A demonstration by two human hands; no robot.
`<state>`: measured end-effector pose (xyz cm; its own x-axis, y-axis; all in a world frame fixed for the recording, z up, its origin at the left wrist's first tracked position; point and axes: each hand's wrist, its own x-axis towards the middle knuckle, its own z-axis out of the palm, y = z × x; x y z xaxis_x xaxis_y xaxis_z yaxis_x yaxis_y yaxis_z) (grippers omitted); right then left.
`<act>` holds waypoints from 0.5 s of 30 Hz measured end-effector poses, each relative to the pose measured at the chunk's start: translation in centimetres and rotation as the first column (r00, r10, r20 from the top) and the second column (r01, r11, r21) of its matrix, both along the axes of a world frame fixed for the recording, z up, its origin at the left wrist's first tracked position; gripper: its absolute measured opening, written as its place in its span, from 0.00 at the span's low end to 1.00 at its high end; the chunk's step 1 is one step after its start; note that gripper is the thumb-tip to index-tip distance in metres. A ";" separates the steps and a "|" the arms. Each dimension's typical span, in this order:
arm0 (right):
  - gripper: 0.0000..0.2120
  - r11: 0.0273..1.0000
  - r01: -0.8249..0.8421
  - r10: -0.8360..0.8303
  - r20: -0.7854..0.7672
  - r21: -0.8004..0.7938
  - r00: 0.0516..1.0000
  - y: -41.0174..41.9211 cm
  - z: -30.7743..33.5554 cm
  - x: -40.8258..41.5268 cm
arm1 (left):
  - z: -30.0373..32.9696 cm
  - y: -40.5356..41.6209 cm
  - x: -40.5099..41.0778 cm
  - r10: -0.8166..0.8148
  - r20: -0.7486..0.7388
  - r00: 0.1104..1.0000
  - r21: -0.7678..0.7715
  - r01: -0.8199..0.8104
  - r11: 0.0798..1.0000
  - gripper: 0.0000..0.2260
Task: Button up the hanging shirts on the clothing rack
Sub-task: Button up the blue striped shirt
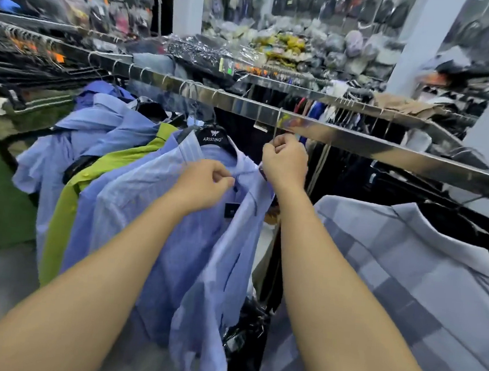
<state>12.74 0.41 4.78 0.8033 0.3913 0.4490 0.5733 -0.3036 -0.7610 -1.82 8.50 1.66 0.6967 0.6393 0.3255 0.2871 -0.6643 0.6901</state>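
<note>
A pale blue striped shirt hangs open in front of me from the chrome rail. My left hand pinches the shirt's collar edge near the top button. My right hand grips the metal hook of a hanger where it loops over the rail, just right of the collar. A black hanger marked ARISTINO sits behind the collar. More blue shirts and a green shirt hang packed to the left.
A grey checked shirt hangs apart on the right. Dark garments hang behind the rail. Wrapped goods pile on the shelf beyond. A white pillar stands at the back right. Another rack of dark clothes runs along the left.
</note>
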 end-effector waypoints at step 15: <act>0.10 0.743 0.657 -0.644 -0.127 0.129 0.754 -19.0 0.3 4.7 | -1.6 -5.5 7.2 -0.326 -0.003 0.945 -0.065 0.325 0.943 0.08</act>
